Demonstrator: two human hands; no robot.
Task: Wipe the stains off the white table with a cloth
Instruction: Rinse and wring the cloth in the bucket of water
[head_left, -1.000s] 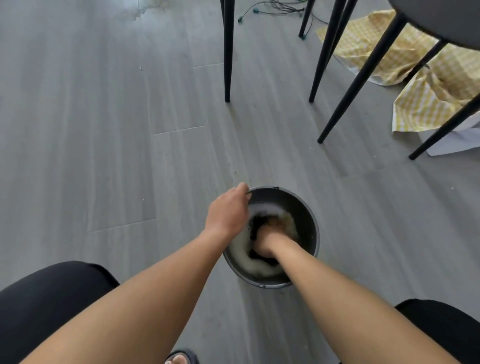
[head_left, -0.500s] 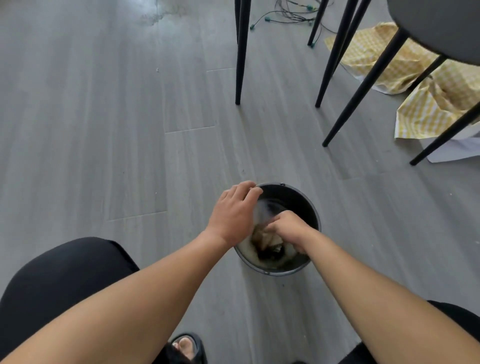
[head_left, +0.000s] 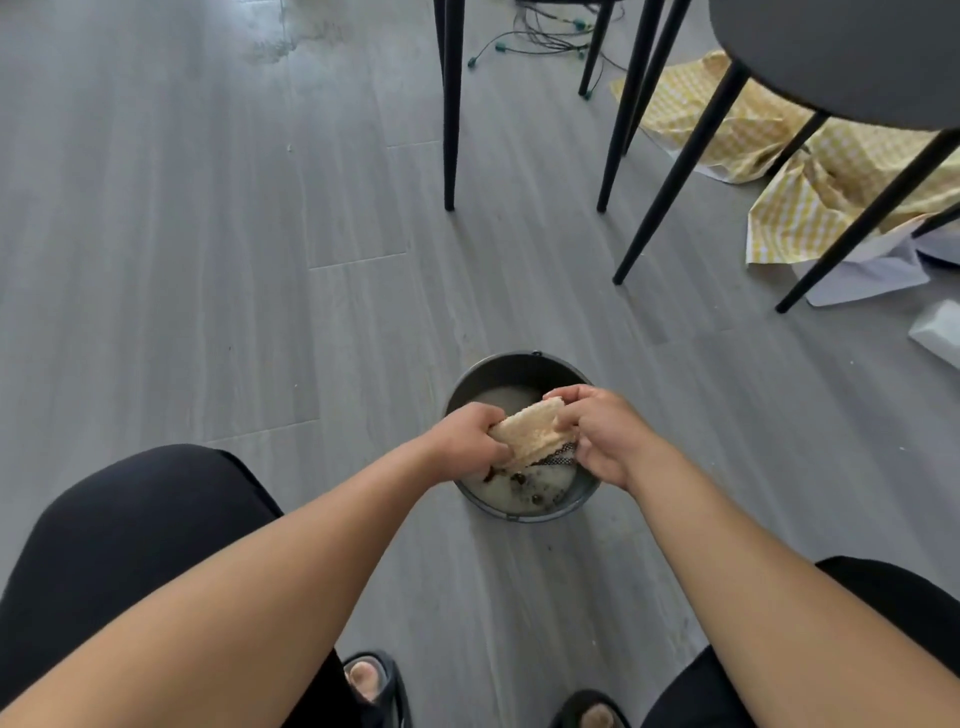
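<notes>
looking down at a dark bucket (head_left: 493, 371) on the grey floor (head_left: 208, 260), soapy water (head_left: 498, 486) with dark bits inside. gripping a beige cloth (head_left: 530, 434) just above the water, with the left hand (head_left: 467, 439) curled round its left end and the right hand (head_left: 597, 441) pinching its right end. black furniture legs (head_left: 451, 130) and a yellow checked sheet (head_left: 789, 218) beyond, to the right.

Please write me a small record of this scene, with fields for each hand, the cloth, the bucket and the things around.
left hand: grips one end of the cloth
right hand: grips the other end
cloth: beige, bunched, held above the bucket
bucket: dark, round, on the floor, holding cloudy water with dark bits
around: black furniture legs, yellow checked sheet, cables
white table: not in view
</notes>
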